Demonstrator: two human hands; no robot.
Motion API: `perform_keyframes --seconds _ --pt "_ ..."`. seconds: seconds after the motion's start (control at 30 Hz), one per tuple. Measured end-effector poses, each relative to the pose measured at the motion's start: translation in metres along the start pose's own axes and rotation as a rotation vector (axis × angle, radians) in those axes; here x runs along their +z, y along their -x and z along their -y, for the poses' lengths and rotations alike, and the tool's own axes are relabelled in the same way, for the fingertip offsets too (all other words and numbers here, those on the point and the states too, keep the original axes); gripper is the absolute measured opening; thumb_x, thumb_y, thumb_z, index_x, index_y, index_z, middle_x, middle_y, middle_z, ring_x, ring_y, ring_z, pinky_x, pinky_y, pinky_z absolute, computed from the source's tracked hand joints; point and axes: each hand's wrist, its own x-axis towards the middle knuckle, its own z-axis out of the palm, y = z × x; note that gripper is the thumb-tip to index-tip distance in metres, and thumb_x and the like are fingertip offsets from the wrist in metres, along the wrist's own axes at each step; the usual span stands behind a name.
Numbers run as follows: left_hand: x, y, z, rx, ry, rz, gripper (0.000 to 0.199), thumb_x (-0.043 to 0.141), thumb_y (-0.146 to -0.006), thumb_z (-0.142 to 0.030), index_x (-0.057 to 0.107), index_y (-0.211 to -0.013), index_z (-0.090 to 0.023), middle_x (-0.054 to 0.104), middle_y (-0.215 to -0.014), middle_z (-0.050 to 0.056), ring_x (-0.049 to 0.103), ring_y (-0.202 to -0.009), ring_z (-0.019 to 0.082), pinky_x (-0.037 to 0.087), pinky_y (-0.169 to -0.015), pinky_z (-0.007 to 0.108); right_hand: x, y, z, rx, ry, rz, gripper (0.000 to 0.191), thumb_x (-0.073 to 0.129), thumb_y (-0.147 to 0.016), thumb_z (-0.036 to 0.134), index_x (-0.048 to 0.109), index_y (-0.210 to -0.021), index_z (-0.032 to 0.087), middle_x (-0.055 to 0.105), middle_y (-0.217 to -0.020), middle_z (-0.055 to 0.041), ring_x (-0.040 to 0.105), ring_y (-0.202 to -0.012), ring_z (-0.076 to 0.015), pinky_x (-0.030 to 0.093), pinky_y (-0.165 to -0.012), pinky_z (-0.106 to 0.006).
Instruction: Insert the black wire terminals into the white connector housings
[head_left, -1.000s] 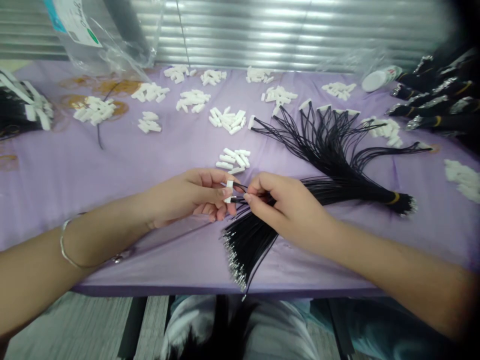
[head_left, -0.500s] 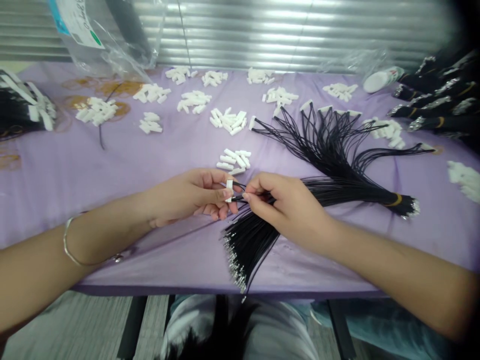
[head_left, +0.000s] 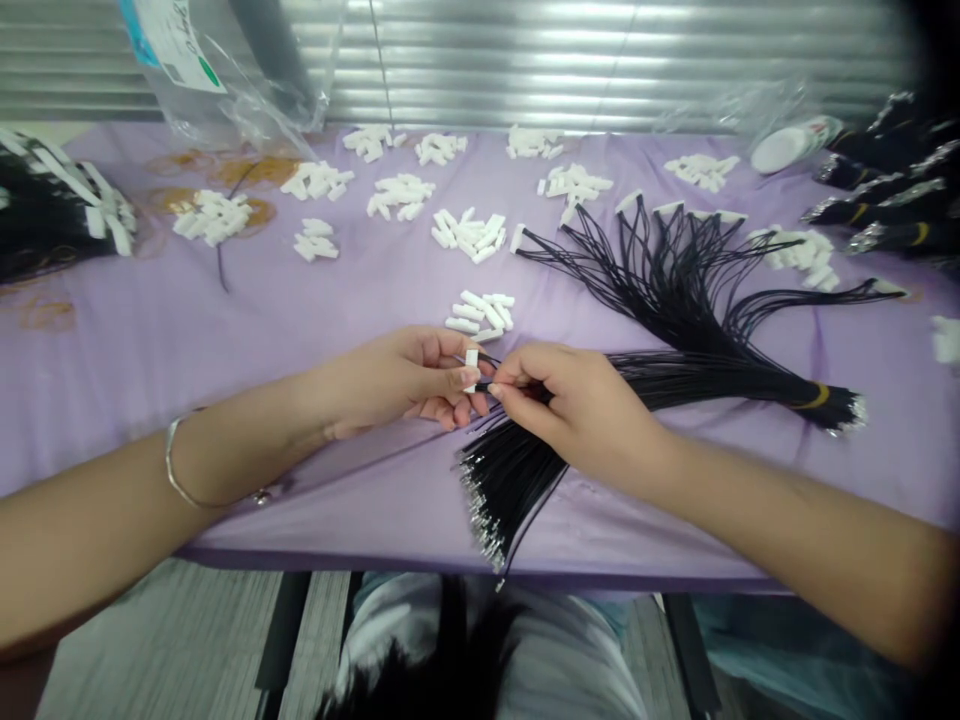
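Between its thumb and fingers my left hand (head_left: pixel 431 380) pinches a small white connector housing (head_left: pixel 472 360), standing roughly upright. Black wires run from the housing's right side toward my right hand (head_left: pixel 574 405), whose thumb and index finger are closed on a wire by the housing. How far each wire sits inside the housing is too small to tell. Below my right hand fans out a bundle of loose black wires (head_left: pixel 517 485) with bare metal terminals at their ends. Just beyond my hands lies a small pile of white housings (head_left: pixel 484 312).
Several more housing piles (head_left: pixel 469 235) are spread over the purple cloth (head_left: pixel 300 320). A banded black wire bundle (head_left: pixel 720 340) with housings on its far ends lies at right. More wire bundles (head_left: pixel 892 200), a white bottle (head_left: pixel 791 145) and a plastic bag (head_left: pixel 247 90) are farther back.
The whole view has shifted slightly, so everything appears a little farther right and higher. Both hands keep the same pinch on the housing and wire.
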Motion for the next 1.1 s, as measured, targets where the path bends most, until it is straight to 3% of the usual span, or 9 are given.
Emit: perform_keyframes --seconds 0.4,0.57,0.63,0.77,0.9,1.1 --pt "0.009 -0.001 0.001 0.052 -0.085 -0.101 0.009 0.049 -0.086 -0.011 0.042 -0.092 -0.015 0.059 -0.066 -0.001 0.054 -0.052 0.005 0.045 -0.048 0.014 0.003 -0.001 -0.002 -0.006 0.022 -0.027 0.012 0.052 -0.083 0.015 0.058 -0.073 0.013 0.057 -0.067 -0.0006 0.049 -0.064 -0.01 0.037 -0.061 -0.022" --pt "0.01 0.001 0.002 0.142 -0.031 -0.09 0.007 0.048 -0.087 -0.016 0.041 -0.088 -0.015 0.058 -0.066 0.0 0.053 -0.051 0.007 0.044 -0.046 0.016 -0.015 0.002 -0.003 -0.273 0.251 -0.174 0.01 0.053 -0.084 0.016 0.062 -0.087 0.013 0.058 -0.087 -0.0073 0.052 -0.083 -0.0157 0.041 -0.076 -0.029" --pt "0.009 0.002 0.002 0.16 -0.021 -0.098 0.007 0.047 -0.087 -0.015 0.041 -0.089 -0.015 0.058 -0.065 0.0 0.053 -0.05 0.007 0.044 -0.046 0.016 -0.019 0.003 -0.004 -0.345 0.352 -0.116 0.013 0.051 -0.085 0.018 0.064 -0.086 0.014 0.058 -0.084 -0.0068 0.052 -0.082 -0.0166 0.04 -0.075 -0.031" --pt "0.007 0.003 0.001 0.117 -0.067 -0.114 0.006 0.047 -0.087 -0.015 0.044 -0.092 -0.014 0.059 -0.067 0.001 0.054 -0.051 0.007 0.045 -0.046 0.016 -0.016 0.002 -0.007 -0.367 0.438 0.128 0.02 0.048 -0.088 0.021 0.066 -0.084 0.015 0.057 -0.083 -0.0062 0.05 -0.079 -0.0167 0.039 -0.074 -0.033" --pt "0.006 0.001 0.0 0.098 -0.09 -0.133 0.008 0.047 -0.087 -0.014 0.044 -0.095 -0.014 0.058 -0.067 0.0 0.055 -0.051 0.008 0.049 -0.046 0.019 -0.011 -0.001 -0.009 -0.3 0.392 0.17 0.018 0.05 -0.087 0.022 0.067 -0.09 0.015 0.056 -0.085 -0.006 0.049 -0.083 -0.0178 0.039 -0.076 -0.033" --pt "0.005 -0.002 -0.003 0.049 -0.087 -0.119 0.007 0.046 -0.088 -0.013 0.043 -0.093 -0.015 0.058 -0.067 0.001 0.055 -0.05 0.008 0.05 -0.046 0.019 -0.012 -0.003 -0.005 -0.161 0.278 0.246 0.013 0.049 -0.086 0.017 0.061 -0.083 0.013 0.052 -0.085 -0.0061 0.048 -0.082 -0.0167 0.039 -0.077 -0.032"
